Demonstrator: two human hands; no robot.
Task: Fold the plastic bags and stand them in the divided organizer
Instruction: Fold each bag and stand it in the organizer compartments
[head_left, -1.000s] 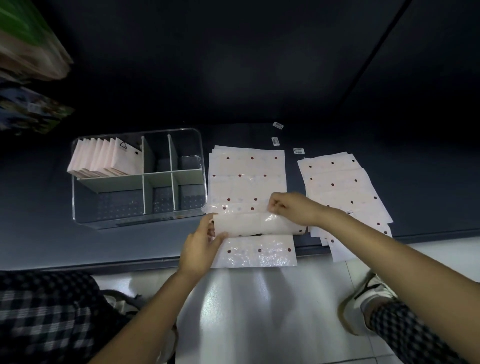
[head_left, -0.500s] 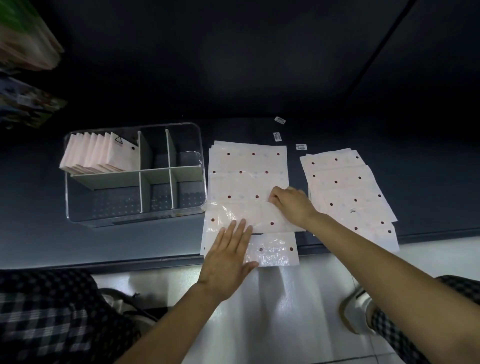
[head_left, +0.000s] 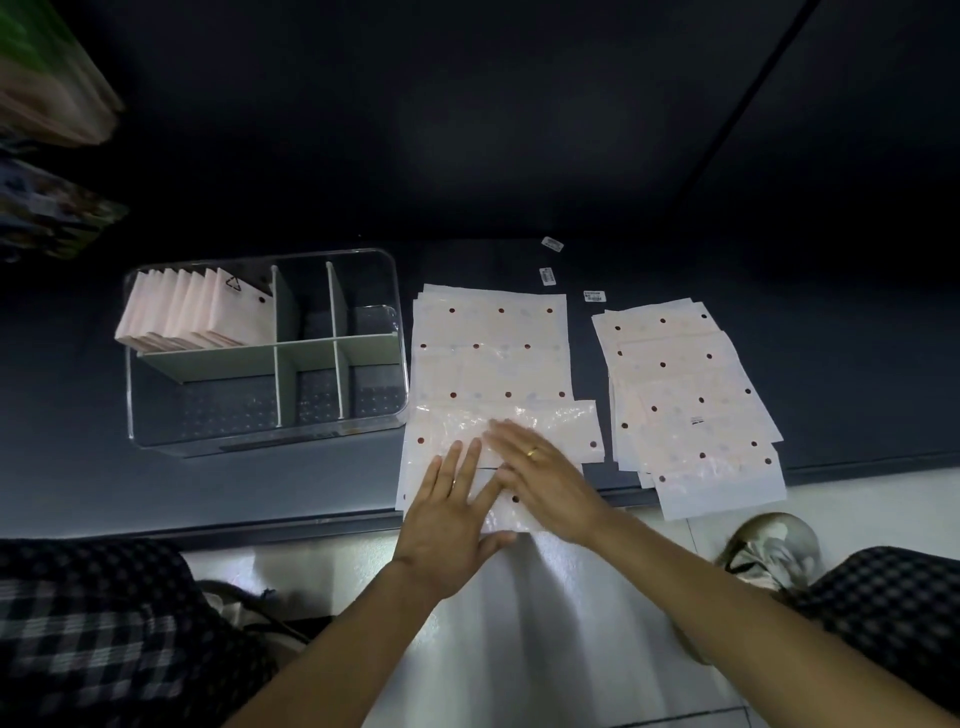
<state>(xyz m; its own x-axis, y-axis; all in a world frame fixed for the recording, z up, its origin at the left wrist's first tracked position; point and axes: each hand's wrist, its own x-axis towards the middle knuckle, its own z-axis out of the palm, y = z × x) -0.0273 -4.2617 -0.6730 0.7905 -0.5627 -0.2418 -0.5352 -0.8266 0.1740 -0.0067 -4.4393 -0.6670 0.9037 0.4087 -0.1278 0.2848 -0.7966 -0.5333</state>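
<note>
A pale pink plastic bag with dark red dots (head_left: 566, 431) lies folded over at the near end of a flat stack of the same bags (head_left: 491, 348) on the dark table. My left hand (head_left: 449, 512) presses flat on its near part, fingers spread. My right hand (head_left: 537, 475), wearing a ring, lies flat across the fold, fingers straight and pointing left. The clear divided organizer (head_left: 395, 374) stands to the left. Several folded bags (head_left: 202, 312) stand upright in its back left compartment.
A second, fanned pile of dotted bags (head_left: 685, 395) lies to the right and overhangs the table's front edge (head_left: 260, 527). Three small labels (head_left: 550, 260) lie behind the piles. Checked trouser legs, a shoe (head_left: 763, 545) and white floor show below.
My right hand has let go of the folded edge and come down flat on the bag, sliding nearer. My left hand moved from pinching the edge to pressing flat. The fold now lies flattened.
</note>
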